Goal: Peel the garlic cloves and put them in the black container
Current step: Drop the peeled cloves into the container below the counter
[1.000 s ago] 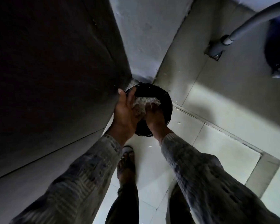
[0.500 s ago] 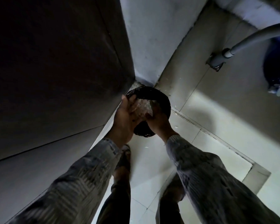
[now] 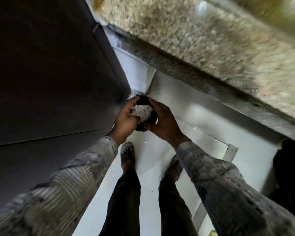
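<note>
Black container [image 3: 152, 118]: sitting low in front of the person, clasped between both hands, hanging above the white floor [image 3: 203, 116] in the corner just beside the dark cabinet [image 3: 49, 74].
Pale heap [image 3: 141, 111]: lying inside the container and filling most of its mouth; the blur is hiding whether it is garlic cloves or loose skins.
Left hand [image 3: 125, 119]: gripping the container's left side, its fingers [image 3: 132, 106] curling round the rim and touching the edge of the heap.
Right hand [image 3: 162, 121]: gripping the container's right side, fingers curling over the far rim, the palm pressing against the wall of the container.
Sleeves [image 3: 92, 164]: grey and patterned, covering both forearms down to the wrists.
Bench [image 3: 211, 48]: speckled stone, running across the upper right, heavily blurred, its thick edge overhanging the white wall below it.
Feet [image 3: 127, 154]: standing in sandals on the white floor, almost directly under the container, one beside the other.
Trousers [image 3: 124, 201]: dark, running down to the bottom of the view between the two arms.
Dark shape [image 3: 288, 176]: sitting at the right edge under the bench; what it is cannot be told.
</note>
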Demonstrator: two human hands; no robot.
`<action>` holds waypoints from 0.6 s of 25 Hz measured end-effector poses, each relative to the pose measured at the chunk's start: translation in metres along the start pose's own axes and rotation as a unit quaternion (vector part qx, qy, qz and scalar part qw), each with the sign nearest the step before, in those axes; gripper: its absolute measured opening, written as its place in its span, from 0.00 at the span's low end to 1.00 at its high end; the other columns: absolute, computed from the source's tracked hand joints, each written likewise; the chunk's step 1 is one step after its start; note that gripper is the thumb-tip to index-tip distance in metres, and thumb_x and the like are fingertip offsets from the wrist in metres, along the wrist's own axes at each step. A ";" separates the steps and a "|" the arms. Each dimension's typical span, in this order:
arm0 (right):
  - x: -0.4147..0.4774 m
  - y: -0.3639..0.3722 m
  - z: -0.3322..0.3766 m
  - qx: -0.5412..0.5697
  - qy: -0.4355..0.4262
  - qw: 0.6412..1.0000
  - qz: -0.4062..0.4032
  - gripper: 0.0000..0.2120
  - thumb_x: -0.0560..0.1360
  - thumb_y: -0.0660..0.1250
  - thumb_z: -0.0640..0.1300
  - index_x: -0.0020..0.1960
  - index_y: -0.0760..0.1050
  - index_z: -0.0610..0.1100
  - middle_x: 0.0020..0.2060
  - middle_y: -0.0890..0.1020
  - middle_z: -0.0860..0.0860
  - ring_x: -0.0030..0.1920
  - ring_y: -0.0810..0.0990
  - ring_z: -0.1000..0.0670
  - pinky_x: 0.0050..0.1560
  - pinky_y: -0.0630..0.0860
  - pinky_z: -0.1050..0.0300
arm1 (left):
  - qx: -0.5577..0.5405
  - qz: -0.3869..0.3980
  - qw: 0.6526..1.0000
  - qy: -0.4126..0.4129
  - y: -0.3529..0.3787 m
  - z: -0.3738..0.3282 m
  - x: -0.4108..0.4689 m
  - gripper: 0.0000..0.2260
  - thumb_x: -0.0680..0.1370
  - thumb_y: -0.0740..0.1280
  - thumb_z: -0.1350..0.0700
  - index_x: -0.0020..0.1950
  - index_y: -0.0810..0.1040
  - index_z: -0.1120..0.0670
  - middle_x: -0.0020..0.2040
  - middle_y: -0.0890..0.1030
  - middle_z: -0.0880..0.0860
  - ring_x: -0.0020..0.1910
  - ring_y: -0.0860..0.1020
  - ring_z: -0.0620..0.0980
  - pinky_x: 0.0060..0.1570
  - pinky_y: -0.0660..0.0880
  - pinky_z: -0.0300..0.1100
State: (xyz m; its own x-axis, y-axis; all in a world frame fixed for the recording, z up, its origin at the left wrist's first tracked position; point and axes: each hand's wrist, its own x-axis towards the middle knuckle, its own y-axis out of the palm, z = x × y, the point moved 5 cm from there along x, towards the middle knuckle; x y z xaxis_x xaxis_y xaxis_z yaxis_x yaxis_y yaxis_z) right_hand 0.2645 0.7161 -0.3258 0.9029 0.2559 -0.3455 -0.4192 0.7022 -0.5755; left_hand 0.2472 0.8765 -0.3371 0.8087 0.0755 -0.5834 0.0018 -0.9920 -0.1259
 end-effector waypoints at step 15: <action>-0.317 -0.289 0.107 -0.089 0.090 0.961 -0.246 0.49 0.69 0.80 0.56 0.82 0.58 0.53 0.79 0.66 0.49 0.79 0.63 0.47 0.77 0.64 0.43 | 0.296 0.311 0.864 0.263 0.142 -0.289 -0.242 0.43 0.69 0.72 0.69 0.78 0.67 0.38 0.75 0.68 0.47 0.75 0.67 0.47 0.69 0.71 0.46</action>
State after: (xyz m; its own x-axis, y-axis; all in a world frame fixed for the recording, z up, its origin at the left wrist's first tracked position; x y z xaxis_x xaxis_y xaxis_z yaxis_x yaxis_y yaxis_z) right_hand 0.1099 0.5026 0.0293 0.9717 -0.2076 -0.1131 0.0293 0.5803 -0.8139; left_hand 0.2211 0.6879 0.0179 0.7000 -0.6651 -0.2599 -0.7051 -0.5862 -0.3989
